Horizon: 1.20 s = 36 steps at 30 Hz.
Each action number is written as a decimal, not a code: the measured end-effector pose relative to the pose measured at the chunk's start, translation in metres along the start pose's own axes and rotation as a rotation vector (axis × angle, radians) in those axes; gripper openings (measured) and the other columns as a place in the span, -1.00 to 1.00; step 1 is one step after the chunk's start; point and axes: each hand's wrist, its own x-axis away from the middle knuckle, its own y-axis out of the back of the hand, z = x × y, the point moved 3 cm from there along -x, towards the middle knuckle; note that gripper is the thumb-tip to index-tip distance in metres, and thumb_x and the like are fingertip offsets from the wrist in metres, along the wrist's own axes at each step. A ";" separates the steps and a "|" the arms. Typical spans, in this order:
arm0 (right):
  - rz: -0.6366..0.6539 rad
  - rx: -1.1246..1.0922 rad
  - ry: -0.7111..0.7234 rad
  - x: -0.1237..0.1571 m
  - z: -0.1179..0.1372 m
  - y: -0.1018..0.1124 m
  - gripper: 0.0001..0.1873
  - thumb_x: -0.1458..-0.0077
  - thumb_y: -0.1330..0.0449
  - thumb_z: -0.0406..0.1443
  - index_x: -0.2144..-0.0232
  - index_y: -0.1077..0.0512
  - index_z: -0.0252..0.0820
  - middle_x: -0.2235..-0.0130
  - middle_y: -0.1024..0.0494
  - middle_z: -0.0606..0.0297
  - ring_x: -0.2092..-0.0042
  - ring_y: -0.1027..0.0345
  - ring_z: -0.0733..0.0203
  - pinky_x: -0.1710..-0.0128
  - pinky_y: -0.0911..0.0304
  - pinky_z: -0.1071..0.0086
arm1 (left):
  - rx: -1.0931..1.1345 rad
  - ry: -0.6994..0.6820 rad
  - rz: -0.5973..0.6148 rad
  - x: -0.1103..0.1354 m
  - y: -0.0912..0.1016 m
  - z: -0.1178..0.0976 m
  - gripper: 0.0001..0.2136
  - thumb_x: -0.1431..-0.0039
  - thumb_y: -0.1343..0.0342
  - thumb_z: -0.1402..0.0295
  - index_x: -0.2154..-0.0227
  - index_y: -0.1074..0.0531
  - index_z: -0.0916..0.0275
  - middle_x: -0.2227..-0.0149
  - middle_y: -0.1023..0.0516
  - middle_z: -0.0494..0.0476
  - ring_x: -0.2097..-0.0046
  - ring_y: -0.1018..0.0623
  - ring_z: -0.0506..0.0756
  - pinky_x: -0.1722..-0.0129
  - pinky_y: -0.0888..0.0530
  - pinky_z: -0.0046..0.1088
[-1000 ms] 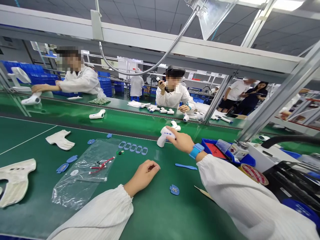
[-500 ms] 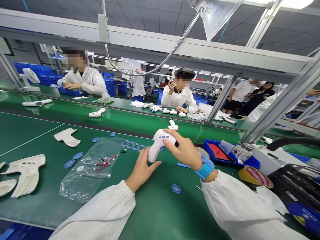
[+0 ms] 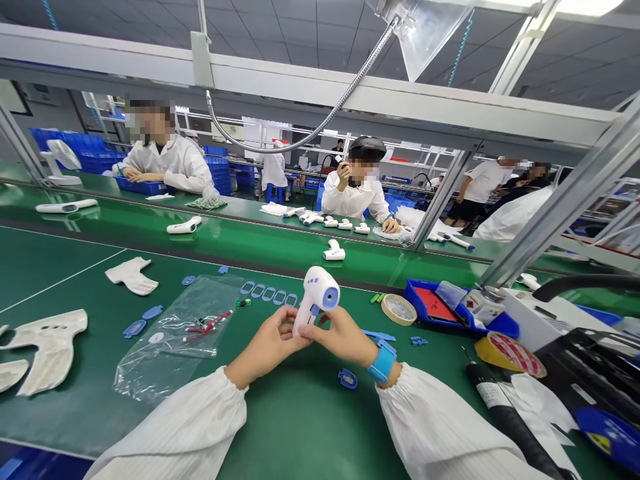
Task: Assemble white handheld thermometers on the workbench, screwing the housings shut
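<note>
Upright above the green bench, a white infrared thermometer with blue buttons and a blue ring round its sensor end is held at its handle by both hands. My left hand closes on the handle's left side, thumb across the front. From the right, my right hand grips the lower handle, its fingers partly hidden behind it. Below the right hand lies a small blue plastic part. To the left, a clear plastic bag lies flat with red wires on it, near a row of blue frames.
White shell halves lie at the left. A tape roll, a blue tray and a black electric screwdriver are on the right. Beyond, finished-looking thermometers rest on the green conveyor, with co-workers opposite.
The thermometer has turned so its sensor end faces right and toward me. My right hand has moved down from its head to its handle; my left hand has closed further.
</note>
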 end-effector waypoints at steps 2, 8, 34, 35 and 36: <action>0.015 -0.035 0.007 0.003 -0.002 -0.002 -0.74 0.04 -0.24 -0.23 0.25 -0.40 -0.18 0.19 -0.50 0.24 0.16 -0.36 0.11 0.15 -0.28 0.23 | -0.069 0.012 -0.010 0.002 0.008 -0.002 -0.62 0.14 -0.29 0.27 0.26 -0.30 0.23 0.25 -0.48 0.11 0.23 -0.51 0.10 0.17 -0.43 -0.32; -0.002 -0.087 -0.027 0.010 -0.013 -0.010 -0.67 0.02 -0.22 -0.20 0.19 -0.34 -0.20 0.17 -0.48 0.20 0.12 -0.35 0.06 0.12 -0.29 0.19 | -0.180 0.060 0.130 0.004 0.016 0.001 -0.67 0.10 -0.26 0.29 0.26 -0.34 0.24 0.28 -0.47 0.07 0.26 -0.48 0.06 0.18 -0.41 -0.36; 0.029 0.090 0.108 0.007 -0.001 0.005 -0.68 0.08 -0.15 -0.32 0.19 -0.32 -0.18 0.19 -0.46 0.20 0.22 -0.39 0.13 0.20 -0.31 0.27 | -0.183 -0.036 -0.090 0.005 0.040 -0.011 -0.59 0.03 -0.19 0.24 0.09 -0.32 0.17 0.02 -0.35 0.15 0.03 -0.36 0.13 0.06 -0.30 -0.35; 0.017 0.138 0.116 0.005 -0.002 0.007 -0.72 0.12 -0.17 -0.32 0.25 -0.34 -0.19 0.23 -0.47 0.20 0.24 -0.40 0.11 0.23 -0.32 0.26 | -0.135 -0.046 -0.174 0.004 0.046 -0.012 -0.64 -0.03 -0.13 0.20 0.10 -0.32 0.17 0.03 -0.35 0.15 0.02 -0.37 0.13 0.07 -0.31 -0.35; 0.020 0.178 0.124 0.003 -0.002 0.009 -0.76 0.16 -0.19 -0.33 0.32 -0.35 -0.19 0.29 -0.48 0.21 0.28 -0.40 0.10 0.26 -0.33 0.25 | -0.098 -0.048 -0.239 0.004 0.050 -0.012 -0.67 -0.07 -0.07 0.17 0.12 -0.34 0.18 0.06 -0.37 0.15 0.04 -0.38 0.13 0.11 -0.33 -0.36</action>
